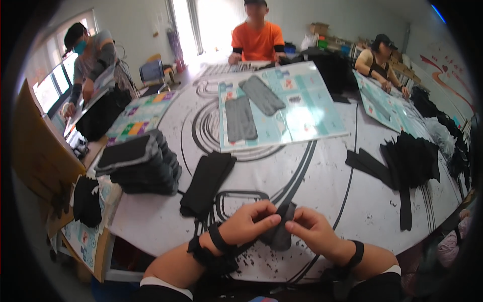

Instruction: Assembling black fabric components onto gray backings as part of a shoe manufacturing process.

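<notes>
Near the front edge of the table, a small dark grey cloth piece [277, 238] is pinched between my two hands, its upper end rising between the fingers. My left hand [251, 220] grips it from the left with thumb and forefinger. From the other side my right hand [316, 230] closes thumb and fingers on the same cloth. A flat stack of black cloth pieces [207, 183] lies just beyond my left hand. Left of that stands a thick pile of folded black and grey cloth pieces [141, 163].
Two grey cloth pieces [241, 121] lie on a pale blue printed board [312, 118] mid-table. Black cloth strips [410, 161] are heaped at the right. A person in orange [257, 41] is across the table; others work at left and right. Dark lint dots the white tabletop [332, 201].
</notes>
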`<state>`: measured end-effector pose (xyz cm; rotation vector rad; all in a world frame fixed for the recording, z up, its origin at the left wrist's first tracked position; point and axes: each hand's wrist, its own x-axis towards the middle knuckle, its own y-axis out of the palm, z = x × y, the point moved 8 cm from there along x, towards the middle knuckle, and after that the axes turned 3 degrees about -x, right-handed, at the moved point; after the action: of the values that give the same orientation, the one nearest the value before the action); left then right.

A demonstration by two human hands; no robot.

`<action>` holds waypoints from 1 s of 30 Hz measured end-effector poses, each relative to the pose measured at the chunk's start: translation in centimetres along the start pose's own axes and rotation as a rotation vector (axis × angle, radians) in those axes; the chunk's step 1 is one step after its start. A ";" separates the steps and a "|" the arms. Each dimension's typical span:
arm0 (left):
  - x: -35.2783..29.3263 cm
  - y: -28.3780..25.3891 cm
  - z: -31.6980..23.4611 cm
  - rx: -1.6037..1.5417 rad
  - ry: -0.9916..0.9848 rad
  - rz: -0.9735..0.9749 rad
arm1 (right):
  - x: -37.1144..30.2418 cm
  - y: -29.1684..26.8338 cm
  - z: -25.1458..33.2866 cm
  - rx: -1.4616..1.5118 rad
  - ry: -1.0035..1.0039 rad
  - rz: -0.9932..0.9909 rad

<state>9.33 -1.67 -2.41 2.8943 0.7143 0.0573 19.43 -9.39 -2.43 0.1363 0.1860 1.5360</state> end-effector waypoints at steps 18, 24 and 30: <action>-0.6 0.9 -2.8 0.307 0.134 0.088 | 0.2 1.3 2.5 -0.418 -0.167 0.144; -1.0 2.3 -2.1 0.369 0.165 0.261 | -0.2 1.7 2.5 -0.316 -0.181 0.215; -1.1 1.8 -1.6 0.046 0.095 0.139 | -0.6 1.3 2.0 -0.126 -0.128 0.086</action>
<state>9.05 -3.56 -0.50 2.9984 0.5338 0.1985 18.56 -9.89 -0.15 0.1438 -0.0185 1.6140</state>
